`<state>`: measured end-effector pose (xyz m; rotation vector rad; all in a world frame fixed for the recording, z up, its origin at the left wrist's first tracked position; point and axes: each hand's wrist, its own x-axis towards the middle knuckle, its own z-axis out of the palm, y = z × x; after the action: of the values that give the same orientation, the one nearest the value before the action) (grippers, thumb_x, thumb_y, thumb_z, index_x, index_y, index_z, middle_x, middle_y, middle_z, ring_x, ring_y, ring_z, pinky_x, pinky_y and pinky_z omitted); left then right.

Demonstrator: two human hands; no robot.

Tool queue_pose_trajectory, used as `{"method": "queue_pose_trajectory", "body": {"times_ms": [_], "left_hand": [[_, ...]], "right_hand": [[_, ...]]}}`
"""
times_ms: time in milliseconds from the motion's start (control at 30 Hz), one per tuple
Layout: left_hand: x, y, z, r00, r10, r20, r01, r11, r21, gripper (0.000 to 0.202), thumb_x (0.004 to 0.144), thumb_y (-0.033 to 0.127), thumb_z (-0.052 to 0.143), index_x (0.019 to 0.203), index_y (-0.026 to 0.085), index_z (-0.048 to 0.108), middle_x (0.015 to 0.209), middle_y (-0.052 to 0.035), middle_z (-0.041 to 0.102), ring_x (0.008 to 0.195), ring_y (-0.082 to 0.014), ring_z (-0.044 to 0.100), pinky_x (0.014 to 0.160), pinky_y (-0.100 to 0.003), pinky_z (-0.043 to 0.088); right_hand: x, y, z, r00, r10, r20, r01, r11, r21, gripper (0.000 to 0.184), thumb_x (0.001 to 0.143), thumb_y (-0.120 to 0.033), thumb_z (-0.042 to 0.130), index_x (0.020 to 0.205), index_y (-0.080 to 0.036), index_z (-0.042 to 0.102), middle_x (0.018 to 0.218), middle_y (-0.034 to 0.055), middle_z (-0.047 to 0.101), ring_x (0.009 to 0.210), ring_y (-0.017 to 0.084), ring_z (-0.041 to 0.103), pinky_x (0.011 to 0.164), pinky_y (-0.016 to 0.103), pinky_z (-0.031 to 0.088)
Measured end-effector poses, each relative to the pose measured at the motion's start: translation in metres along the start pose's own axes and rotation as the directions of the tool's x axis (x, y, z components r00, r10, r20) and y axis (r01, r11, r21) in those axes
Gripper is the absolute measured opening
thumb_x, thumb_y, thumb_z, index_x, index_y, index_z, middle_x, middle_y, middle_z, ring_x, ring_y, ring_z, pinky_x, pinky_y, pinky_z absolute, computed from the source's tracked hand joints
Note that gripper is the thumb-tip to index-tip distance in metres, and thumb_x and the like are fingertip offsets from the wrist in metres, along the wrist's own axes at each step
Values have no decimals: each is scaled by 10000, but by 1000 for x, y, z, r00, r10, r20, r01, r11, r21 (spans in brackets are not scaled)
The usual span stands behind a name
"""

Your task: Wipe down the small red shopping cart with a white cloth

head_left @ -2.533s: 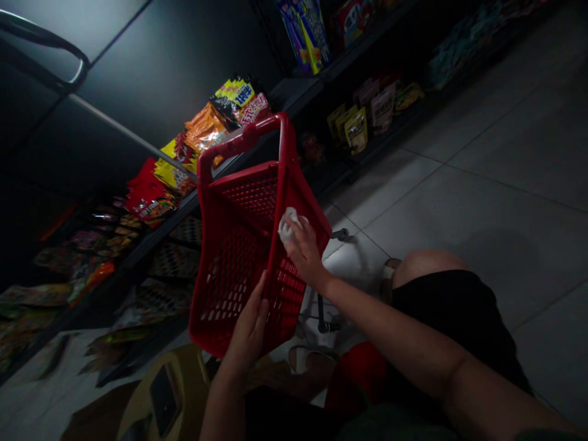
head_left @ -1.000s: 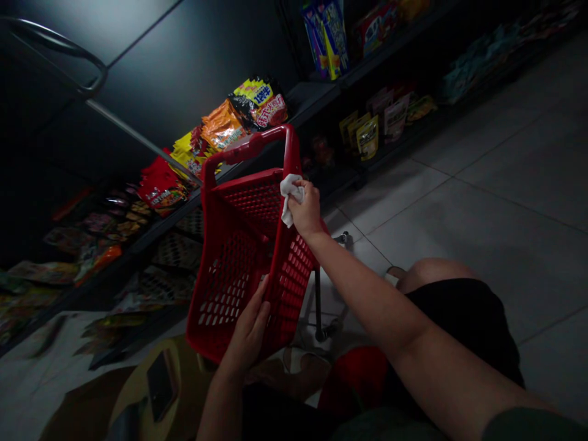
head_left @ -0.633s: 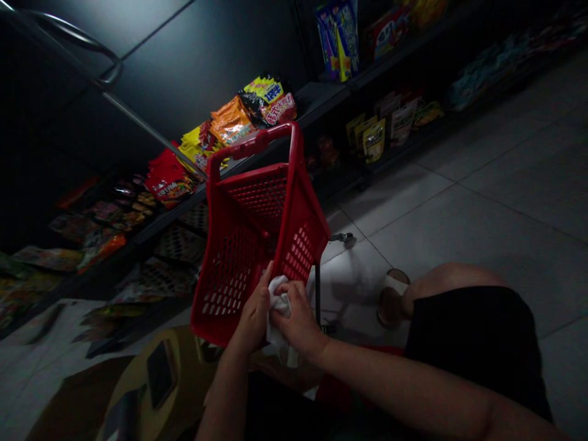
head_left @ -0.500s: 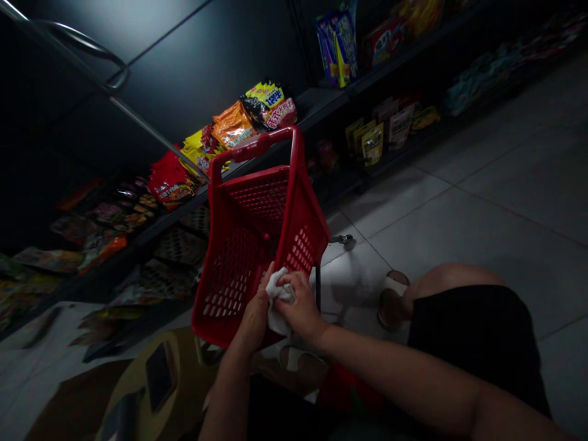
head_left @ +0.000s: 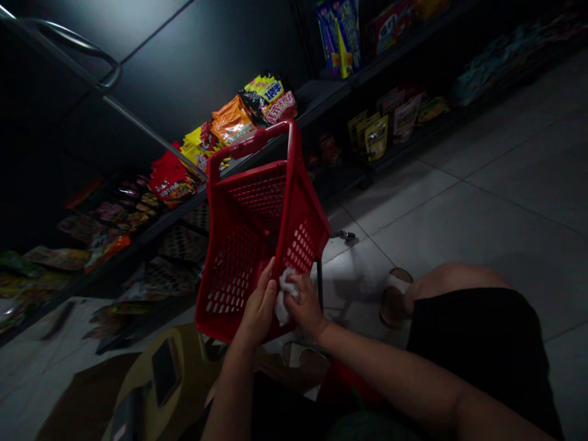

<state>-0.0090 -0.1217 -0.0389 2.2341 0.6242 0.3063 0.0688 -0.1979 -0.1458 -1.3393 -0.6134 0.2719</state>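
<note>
My left hand (head_left: 258,304) is pressed against the mesh wall of a red plastic shopping basket (head_left: 229,275) and holds it up, tilted. My right hand (head_left: 307,306) sits just beside it, fingers closed around a crumpled white cloth (head_left: 283,297). That cloth rubs the basket's lower outer wall, and part of it is hidden by my fingers. The basket's red handle (head_left: 250,142) points away from me, toward the shelves.
Dark store shelves (head_left: 321,104) hold bright snack packets (head_left: 232,119) to the left and ahead. Grey floor tiles (head_left: 482,202) spread right. A dark thin pole (head_left: 319,285) stands behind the basket. A phone (head_left: 164,371) lies on a tan surface below. My bare knee (head_left: 454,278) shows at right.
Since the earliest frames, the cloth has moved from the basket's upper wall down to its lower wall, close to my left hand. It is now bunched more tightly in my right hand.
</note>
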Motion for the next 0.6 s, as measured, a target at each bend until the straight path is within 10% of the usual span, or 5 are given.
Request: {"method": "queue_pose_trajectory", "body": {"times_ms": [100,333,600], "left_hand": [[-1,-2,-4,1000,-2,0,2,1000,4,526,1025,437,311,1516,252,340,1607,-24,316,1490,-181,245,1241,-383,181],[-3,-5,-8,1000,-11,12,11,999,-50,543,1029,463,265,1523,247,333,1610,-29,310,1494,-182,232,1247,-383,152],[1,-20,-12,999,-47,5,47,990,-130,575,1021,513,224,1522,255,340,1605,-25,321,1493,-192,236,1246,-417,144]], "right_hand": [[-7,-9,1,996,27,87,-32,998,57,246,787,-169,575,1019,-226,635,1018,43,608,1007,206,575,923,351,458],[71,-12,-14,979,157,-131,-153,987,39,254,829,-231,598,1080,-220,633,1074,48,621,1039,209,566,961,369,442],[-64,-29,10,906,33,421,-54,998,38,299,770,-141,679,1041,-267,676,996,15,580,926,180,587,833,307,498]]}}
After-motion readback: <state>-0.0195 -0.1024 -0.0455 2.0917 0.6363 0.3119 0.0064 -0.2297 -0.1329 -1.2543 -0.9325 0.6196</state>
